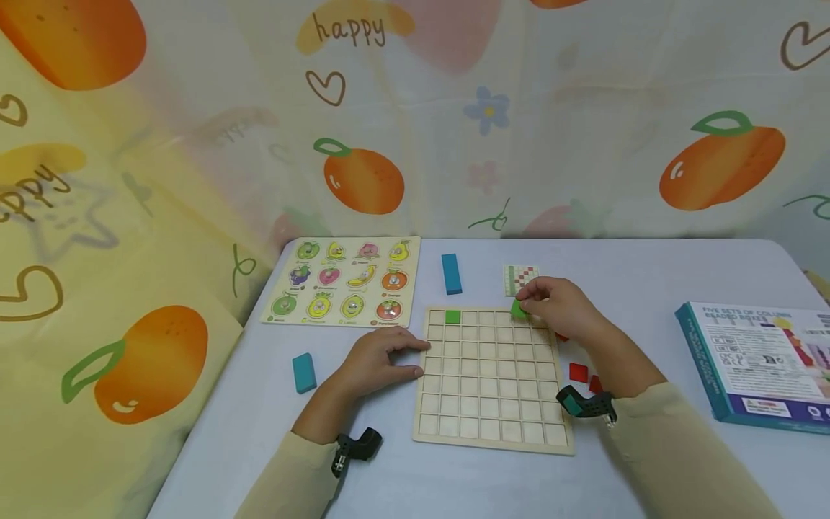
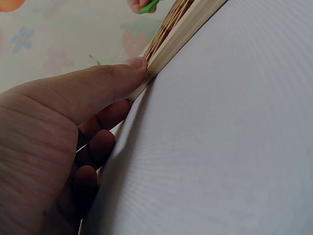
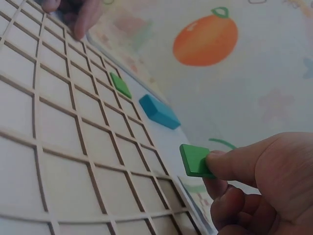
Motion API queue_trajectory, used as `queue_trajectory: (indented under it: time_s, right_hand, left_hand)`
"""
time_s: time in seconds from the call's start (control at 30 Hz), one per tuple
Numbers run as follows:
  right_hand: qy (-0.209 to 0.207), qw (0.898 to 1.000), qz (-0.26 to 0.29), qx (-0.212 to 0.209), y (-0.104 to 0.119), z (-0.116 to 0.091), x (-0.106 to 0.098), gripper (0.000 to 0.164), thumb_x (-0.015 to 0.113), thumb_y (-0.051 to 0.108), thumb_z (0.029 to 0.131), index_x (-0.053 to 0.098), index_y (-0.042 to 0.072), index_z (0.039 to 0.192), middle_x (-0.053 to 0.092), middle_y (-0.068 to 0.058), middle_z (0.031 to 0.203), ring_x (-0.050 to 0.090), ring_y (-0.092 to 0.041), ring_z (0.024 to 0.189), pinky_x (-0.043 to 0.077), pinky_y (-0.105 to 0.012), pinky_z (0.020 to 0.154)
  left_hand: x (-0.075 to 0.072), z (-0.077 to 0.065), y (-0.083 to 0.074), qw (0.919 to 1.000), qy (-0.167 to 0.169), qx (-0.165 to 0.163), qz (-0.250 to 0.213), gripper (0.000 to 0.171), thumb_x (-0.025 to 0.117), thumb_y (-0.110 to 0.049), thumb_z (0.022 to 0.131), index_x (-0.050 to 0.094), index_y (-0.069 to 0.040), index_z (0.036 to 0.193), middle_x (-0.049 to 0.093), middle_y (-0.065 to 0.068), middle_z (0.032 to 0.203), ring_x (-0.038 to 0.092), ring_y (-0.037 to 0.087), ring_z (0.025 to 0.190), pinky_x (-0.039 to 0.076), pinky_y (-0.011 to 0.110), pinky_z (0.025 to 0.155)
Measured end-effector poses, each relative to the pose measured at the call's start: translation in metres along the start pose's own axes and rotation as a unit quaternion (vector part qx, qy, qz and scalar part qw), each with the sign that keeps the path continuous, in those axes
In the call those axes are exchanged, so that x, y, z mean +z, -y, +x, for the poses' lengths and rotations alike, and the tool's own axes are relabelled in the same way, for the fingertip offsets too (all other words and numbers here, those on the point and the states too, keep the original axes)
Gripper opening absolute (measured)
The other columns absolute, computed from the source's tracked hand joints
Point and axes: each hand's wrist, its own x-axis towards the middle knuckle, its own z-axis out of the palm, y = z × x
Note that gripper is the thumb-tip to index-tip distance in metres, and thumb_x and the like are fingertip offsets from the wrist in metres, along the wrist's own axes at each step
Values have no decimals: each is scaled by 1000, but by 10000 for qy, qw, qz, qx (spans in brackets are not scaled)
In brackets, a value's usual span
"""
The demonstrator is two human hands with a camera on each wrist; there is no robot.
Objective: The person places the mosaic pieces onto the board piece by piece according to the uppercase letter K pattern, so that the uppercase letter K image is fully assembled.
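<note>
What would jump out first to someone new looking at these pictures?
Probably the big printed oranges on the backdrop behind the table. Next, the wooden grid board on the table, its left edge touched by the left hand, and the bright green tile the right hand pinches near the board's far edge.

**Green tile [image 3: 192, 160] pinched near a gridded board [image 3: 63, 186]**

At lower right, the right hand [image 3: 264, 183] pinches the tile between thumb and finger, near the edge of the pale wooden board. A second green tile [image 3: 120, 85] sits in a cell along that edge, a blue block [image 3: 159, 112] just outside it. The left hand [image 3: 84, 17] shows at top left. A pale backdrop [image 3: 274, 58] bears an orange fruit [image 3: 205, 40].
</note>
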Motion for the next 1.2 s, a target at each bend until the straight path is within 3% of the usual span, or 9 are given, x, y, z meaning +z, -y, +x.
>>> queue_trajectory:
  time_s: [0.3, 0.87, 1.2]
  right_hand:
    - [115, 9994, -107, -301, 10, 7, 20, 14, 65, 14, 106, 72, 5, 114, 66, -11, 108, 56, -32, 108, 44, -45, 92]
    - [335, 9961, 62, -816, 33, 19, 63, 10, 67, 11, 104, 74, 6, 109, 70, -6, 100, 61, -26, 99, 47, -43, 91]
    - [369, 9963, 61, -770, 39, 20, 87, 7, 68, 13, 104, 74, 10, 106, 70, -3, 99, 61, -23, 97, 49, -43, 91]
  left_hand:
    - [-1, 0, 0, 10000, -7, 46, -13, 41, 92, -28, 87, 80, -24, 127, 72, -14, 123, 62, 8, 111, 50, 35, 92]
    - [-2, 0, 1, 10000, 15, 43, -2, 41, 91, -29, 88, 79, -24, 127, 72, -14, 122, 62, 7, 110, 50, 35, 92]
    - [-3, 0, -1, 9999, 38, 95, -7, 41, 91, -29, 88, 80, -24, 127, 72, -13, 121, 63, 8, 112, 51, 37, 97]
